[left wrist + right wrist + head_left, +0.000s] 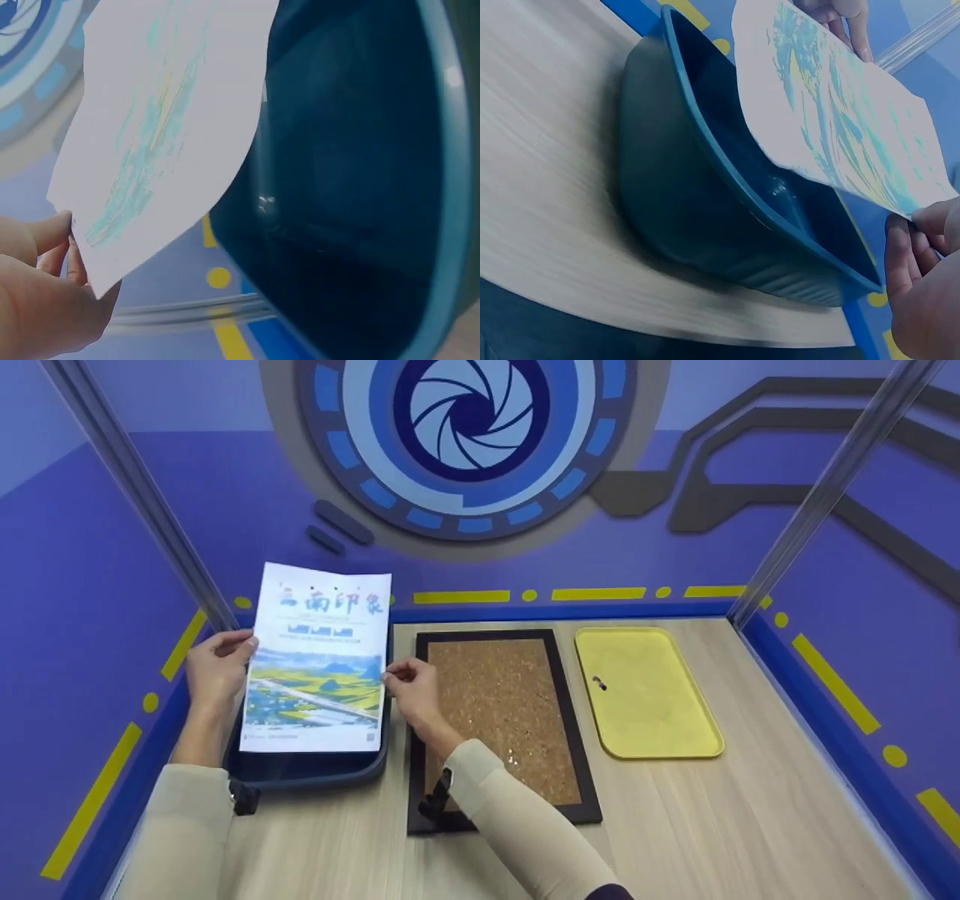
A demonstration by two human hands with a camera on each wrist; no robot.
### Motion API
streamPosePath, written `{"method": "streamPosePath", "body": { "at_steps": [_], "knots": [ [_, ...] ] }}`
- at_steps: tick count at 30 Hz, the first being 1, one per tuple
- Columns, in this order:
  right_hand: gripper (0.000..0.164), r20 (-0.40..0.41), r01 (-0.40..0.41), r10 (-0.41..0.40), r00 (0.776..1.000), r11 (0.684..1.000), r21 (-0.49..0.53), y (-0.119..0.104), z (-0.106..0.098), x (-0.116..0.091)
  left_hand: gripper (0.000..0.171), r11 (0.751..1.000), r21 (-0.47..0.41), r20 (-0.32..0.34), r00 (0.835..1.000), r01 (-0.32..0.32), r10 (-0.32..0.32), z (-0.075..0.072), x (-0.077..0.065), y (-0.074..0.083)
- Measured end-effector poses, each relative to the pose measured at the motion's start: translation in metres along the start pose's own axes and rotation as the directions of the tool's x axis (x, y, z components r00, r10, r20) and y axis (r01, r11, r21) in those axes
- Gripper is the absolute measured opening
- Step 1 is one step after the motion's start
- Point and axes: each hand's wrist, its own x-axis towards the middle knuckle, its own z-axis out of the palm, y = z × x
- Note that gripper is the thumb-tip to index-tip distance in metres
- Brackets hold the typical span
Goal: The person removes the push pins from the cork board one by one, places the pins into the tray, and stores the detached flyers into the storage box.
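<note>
A printed poster sheet (322, 675) with a landscape picture and large characters at its top is held up over a dark blue bin (315, 776). My left hand (217, 667) pinches the sheet's left edge between thumb and fingers. On the opposite edge, my right hand (414, 690) pinches it about halfway up. In the left wrist view the paper (176, 135) bends a little above the bin's inside (352, 150). From the right wrist, the sheet (840, 112) hangs over the bin's rim (727, 169), both hands at its edges.
A cork board (495, 697) in a black frame lies in the middle of the wooden table, partly under my right forearm. To its right is a yellow tray (652, 697) with a few small dark pieces (600, 683) near its left side. Blue walls enclose the table.
</note>
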Motion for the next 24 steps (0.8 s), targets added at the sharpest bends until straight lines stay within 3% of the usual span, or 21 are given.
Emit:
{"method": "streamPosePath", "body": {
  "at_steps": [4,8,15,24],
  "knots": [
    [0.005,0.0,-0.018,0.018,1.0,0.997,-0.069,0.005,0.006,-0.003,0.035,0.995,-0.069,-0.024,0.997,0.074,-0.076,0.002,0.006,-0.016],
    [0.007,0.0,-0.024,0.024,1.0,0.992,-0.126,0.006,0.012,-0.003,0.036,0.992,-0.057,-0.032,0.993,0.113,-0.115,0.003,0.009,-0.029],
    [0.007,-0.053,-0.066,0.053,0.997,0.95,-0.306,0.009,0.019,-0.005,0.038,0.99,0.065,-0.051,0.992,0.122,-0.119,0.009,0.009,-0.043],
    [0.008,-0.038,-0.054,0.043,0.998,0.926,-0.374,0.014,0.024,-0.003,0.037,0.985,0.122,-0.061,0.992,0.121,-0.115,0.013,0.01,-0.06]
  ]
}}
